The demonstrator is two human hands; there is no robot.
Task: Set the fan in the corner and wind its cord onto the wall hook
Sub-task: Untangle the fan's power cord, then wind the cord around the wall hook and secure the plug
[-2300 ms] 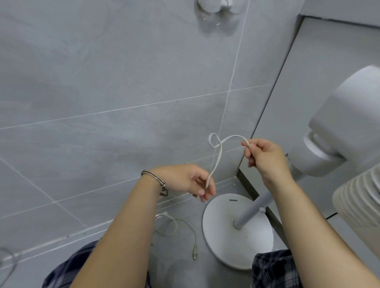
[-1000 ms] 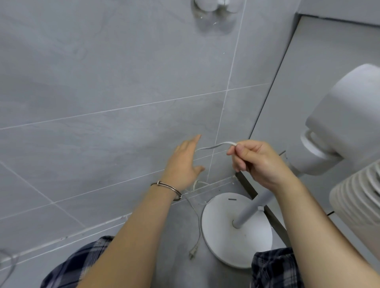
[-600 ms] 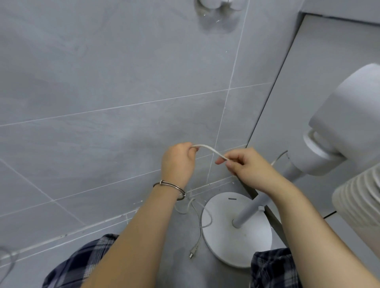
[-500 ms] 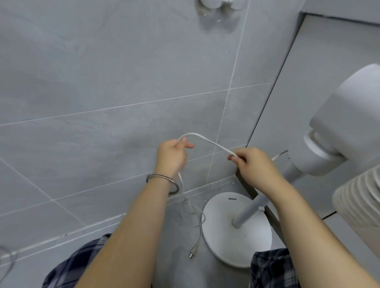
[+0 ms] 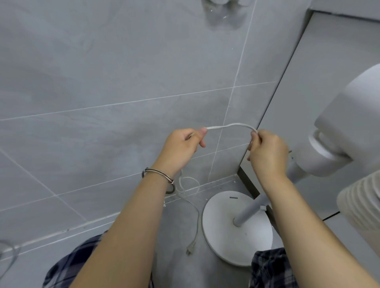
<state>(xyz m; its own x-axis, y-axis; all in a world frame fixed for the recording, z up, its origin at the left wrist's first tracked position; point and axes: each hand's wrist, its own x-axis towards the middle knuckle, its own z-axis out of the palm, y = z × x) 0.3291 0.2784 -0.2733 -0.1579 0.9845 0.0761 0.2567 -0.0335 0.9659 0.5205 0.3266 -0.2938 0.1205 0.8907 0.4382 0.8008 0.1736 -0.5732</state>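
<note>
A white pedestal fan stands in the corner, its round base point(image 5: 236, 232) on the grey floor and its motor head point(image 5: 347, 127) at the right edge. Its thin white cord point(image 5: 230, 125) arches between my two hands in front of the tiled wall. My left hand point(image 5: 181, 148) pinches one end of that arch, and my right hand point(image 5: 267, 152) grips the other. Below my left wrist the cord hangs in loose loops point(image 5: 189, 185) and trails down to the plug point(image 5: 190, 249) lying on the floor. A white wall hook point(image 5: 224, 2) shows partly at the top edge.
Grey tiled wall point(image 5: 123, 82) fills the left and middle; a plain grey panel point(image 5: 308, 72) forms the right side of the corner. My knees in plaid trousers point(image 5: 269, 265) are at the bottom. A metal bangle point(image 5: 162, 178) sits on my left wrist.
My hands have drawn apart, stretching a longer arch of cord between them. My left hand has moved left and my right hand has risen slightly. The plug stays on the floor.
</note>
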